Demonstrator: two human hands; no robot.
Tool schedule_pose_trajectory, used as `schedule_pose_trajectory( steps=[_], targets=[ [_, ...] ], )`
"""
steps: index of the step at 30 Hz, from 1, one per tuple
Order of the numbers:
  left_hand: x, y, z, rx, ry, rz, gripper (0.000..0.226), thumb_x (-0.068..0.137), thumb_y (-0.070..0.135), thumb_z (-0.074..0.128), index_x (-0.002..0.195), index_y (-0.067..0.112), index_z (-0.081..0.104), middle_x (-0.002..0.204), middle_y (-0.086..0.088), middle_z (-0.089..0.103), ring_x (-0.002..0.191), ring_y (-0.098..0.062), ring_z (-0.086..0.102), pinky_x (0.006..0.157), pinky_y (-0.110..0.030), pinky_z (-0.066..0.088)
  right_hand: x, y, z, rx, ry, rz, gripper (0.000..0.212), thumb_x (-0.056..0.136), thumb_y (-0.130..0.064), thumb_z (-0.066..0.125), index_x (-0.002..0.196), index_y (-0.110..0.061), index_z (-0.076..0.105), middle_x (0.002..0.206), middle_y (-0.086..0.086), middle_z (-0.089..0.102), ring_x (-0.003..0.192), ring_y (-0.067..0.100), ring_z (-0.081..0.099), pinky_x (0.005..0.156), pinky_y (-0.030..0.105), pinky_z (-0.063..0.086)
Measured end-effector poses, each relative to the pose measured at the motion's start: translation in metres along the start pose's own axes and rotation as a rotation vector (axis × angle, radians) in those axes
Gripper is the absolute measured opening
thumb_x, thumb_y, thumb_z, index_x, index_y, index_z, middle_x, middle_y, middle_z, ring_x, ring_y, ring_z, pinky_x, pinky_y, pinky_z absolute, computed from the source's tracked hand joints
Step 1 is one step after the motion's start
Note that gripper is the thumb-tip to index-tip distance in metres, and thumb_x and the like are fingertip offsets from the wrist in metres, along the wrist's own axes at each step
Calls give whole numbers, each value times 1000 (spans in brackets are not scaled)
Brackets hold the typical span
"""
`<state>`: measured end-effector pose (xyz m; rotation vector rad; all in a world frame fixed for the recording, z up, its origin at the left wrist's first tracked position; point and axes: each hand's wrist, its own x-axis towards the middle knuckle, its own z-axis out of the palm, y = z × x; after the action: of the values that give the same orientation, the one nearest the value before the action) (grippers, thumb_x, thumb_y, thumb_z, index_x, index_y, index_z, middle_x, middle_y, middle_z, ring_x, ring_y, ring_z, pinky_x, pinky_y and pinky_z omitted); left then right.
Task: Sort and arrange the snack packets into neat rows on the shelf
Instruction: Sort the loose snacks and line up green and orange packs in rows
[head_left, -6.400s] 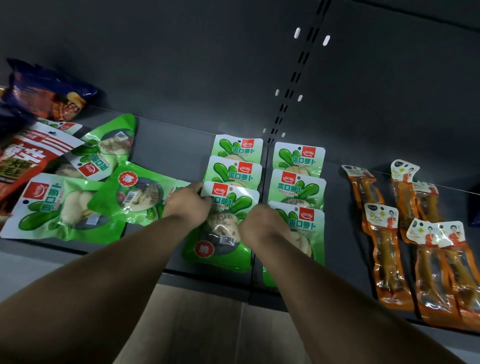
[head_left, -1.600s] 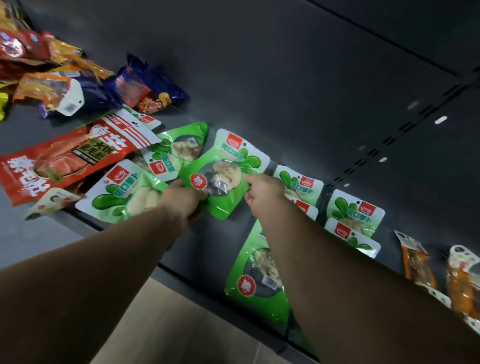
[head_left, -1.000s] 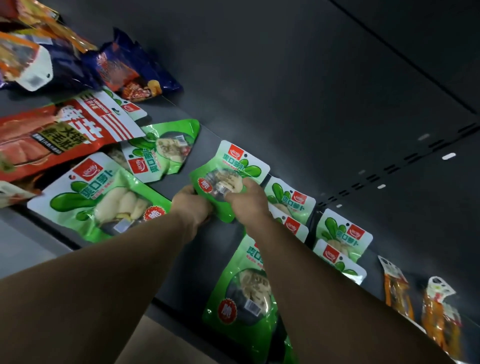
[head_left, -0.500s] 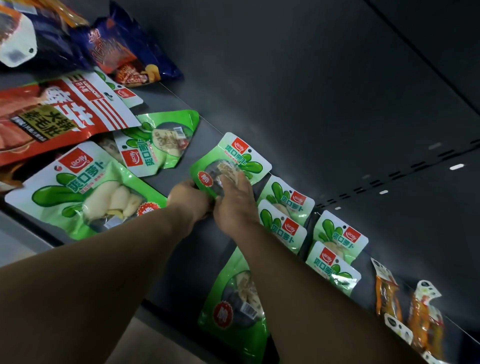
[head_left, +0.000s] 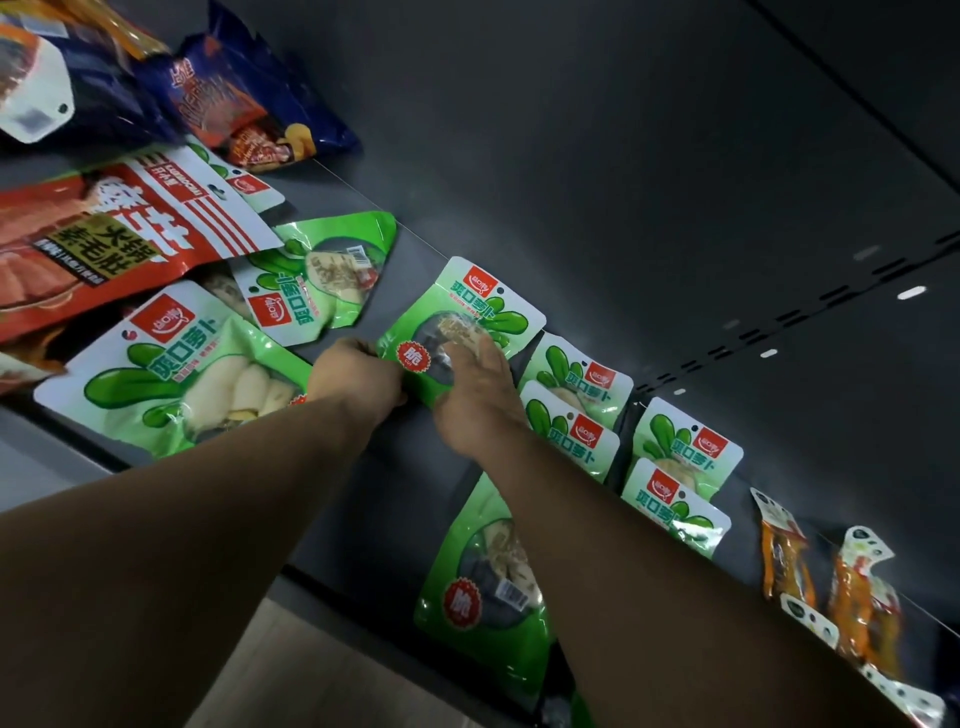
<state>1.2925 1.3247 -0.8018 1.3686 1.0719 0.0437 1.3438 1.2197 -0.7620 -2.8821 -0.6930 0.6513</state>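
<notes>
- Head view: green radish packet (head_left: 459, 332) lies at frame centre on the shelf (head_left: 395, 499).
- Left hand (head_left: 358, 379) pinches its lower-left edge.
- Right hand (head_left: 475, 400) presses flat on it, fingers straight.

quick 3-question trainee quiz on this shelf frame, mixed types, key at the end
1. True or false: the left hand grips the lower edge of the green radish snack packet with the round red sticker.
2. Where does the right hand lie? A) flat on that packet B) on the orange strip packets C) off the dark grey metal shelf
3. Fill in: the big packet with white stripes on the left is mostly ____.

Key: 1 true; 2 A; 3 red
</notes>
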Motion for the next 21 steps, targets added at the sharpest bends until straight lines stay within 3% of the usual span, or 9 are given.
schedule_pose_trajectory(
  steps=[4,10,16,19,21],
  targets=[
    [-6,-1,-5,18,-16,3,12,79,5,62,74,13,55,80,-16,70,84,-33,69,81,-49,56,-1,1,-2,-1,-16,0,67,90,-11,51,149,-23,22,160,6,-4,147,25,0,118,39,17],
    [-14,1,-7,56,-64,12,13,82,6,61,71,12,57,75,-13,69,82,-30,70,75,-38,53,-5,0,-3,2,-29,2,68,90,-11,51,149,-24,21,160,5,-5,147,26,-1,119,40,16],
    [-16,2,-9,77,-58,42,12,81,8,61,71,13,57,78,-13,71,83,-31,69,80,-43,54,-9,0,-7,-6,-45,11,68,91,-11,49,151,-20,17,160,4,-5,147,25,-1,119,41,16],
    [-19,4,-15,78,-49,71,6,81,8,62,82,12,58,90,-16,71,87,-34,69,86,-48,54,-11,-1,-9,1,-45,18,68,91,-8,46,151,-19,16,160,3,-5,147,23,-1,118,39,17],
    [-22,5,-19,123,-19,101,26,80,11,61,105,16,60,105,-16,69,96,-34,66,90,-47,52,-12,-3,-9,5,-37,14,67,92,-9,47,151,-18,17,160,3,-4,147,23,0,119,38,16]
  ],
)
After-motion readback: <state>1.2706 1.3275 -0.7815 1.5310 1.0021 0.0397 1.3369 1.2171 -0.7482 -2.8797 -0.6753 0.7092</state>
